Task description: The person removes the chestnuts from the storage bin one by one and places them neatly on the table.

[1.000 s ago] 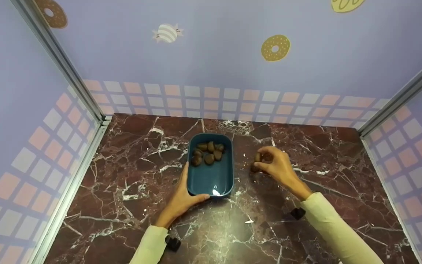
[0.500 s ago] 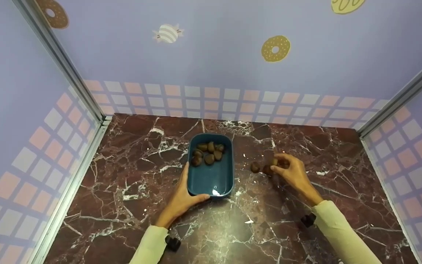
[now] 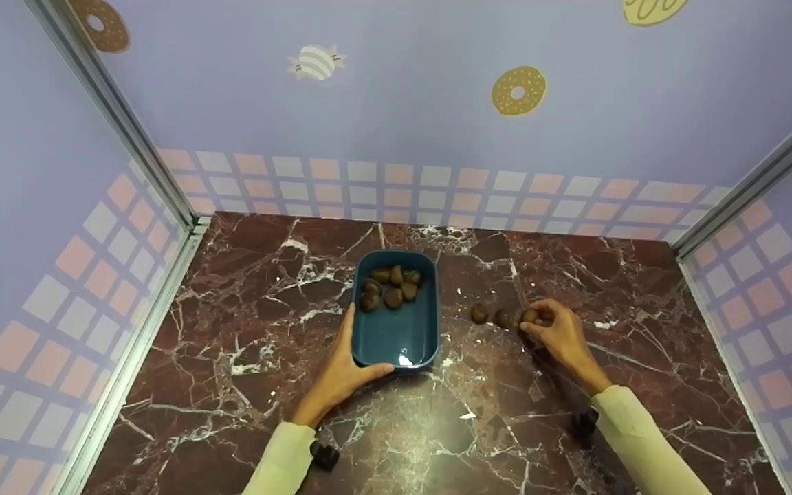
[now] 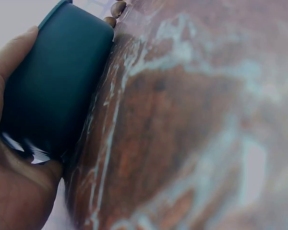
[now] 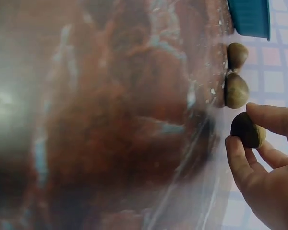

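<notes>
A dark teal dish (image 3: 406,337) stands mid-table in the head view, with several brown chestnuts (image 3: 393,297) grouped toward its far end. My left hand (image 3: 341,375) holds its near left corner, fingers along the left side and thumb at the near end. The left wrist view shows the dish wall (image 4: 62,76) close to that hand. To the right of the dish, my right hand (image 3: 561,337) pinches a chestnut (image 5: 247,130) between thumb and fingertips, low over the table. Just left of it, two more chestnuts, a nearer one (image 3: 503,318) and a farther one (image 3: 479,313), lie in a row.
The table is dark red marble with white veins (image 3: 245,357). Patterned lilac panels (image 3: 410,124) enclose it at the back and both sides, joined by metal corner strips (image 3: 121,124). A bright light reflection lies near the front middle.
My right hand has moved right with a chestnut and lowered it beside two others, which the hand partly covered before. The left hand and the dish have stayed put.
</notes>
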The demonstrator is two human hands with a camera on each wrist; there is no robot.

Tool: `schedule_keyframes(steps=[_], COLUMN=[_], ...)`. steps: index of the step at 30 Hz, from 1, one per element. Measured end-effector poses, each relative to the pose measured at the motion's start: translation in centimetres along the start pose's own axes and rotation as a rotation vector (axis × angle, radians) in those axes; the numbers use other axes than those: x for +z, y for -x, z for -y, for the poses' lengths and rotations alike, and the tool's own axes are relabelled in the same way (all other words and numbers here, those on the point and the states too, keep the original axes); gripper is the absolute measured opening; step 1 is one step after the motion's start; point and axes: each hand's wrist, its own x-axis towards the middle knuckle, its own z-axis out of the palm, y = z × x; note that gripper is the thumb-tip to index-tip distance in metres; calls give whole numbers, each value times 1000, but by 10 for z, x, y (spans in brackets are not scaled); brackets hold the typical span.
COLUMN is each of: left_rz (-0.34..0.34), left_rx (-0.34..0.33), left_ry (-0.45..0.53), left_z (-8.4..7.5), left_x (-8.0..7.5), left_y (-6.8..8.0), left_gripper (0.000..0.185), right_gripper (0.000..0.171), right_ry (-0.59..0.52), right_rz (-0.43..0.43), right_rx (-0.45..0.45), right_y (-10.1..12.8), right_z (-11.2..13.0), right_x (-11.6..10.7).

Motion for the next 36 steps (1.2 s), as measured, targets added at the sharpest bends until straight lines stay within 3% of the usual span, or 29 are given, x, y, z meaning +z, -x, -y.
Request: schedule_keyframes(steps=[17,24,36], left_rz=[-12,18,7], left_rx=[11,-5,-2], left_ry=[-24,16,-14], left_z=[1,1,-1], left_x=[0,-1,0], left_y=[0,1,1], left_gripper=[138,135,139], right_gripper=[39,39,36], right_ry=[22,63,52], right_rz=[-20,-10,-12], right_rx=[-60,-51,-51], right_y=[3,7,4], right_z=[-8,-12,-20], right_x=[6,5,4])
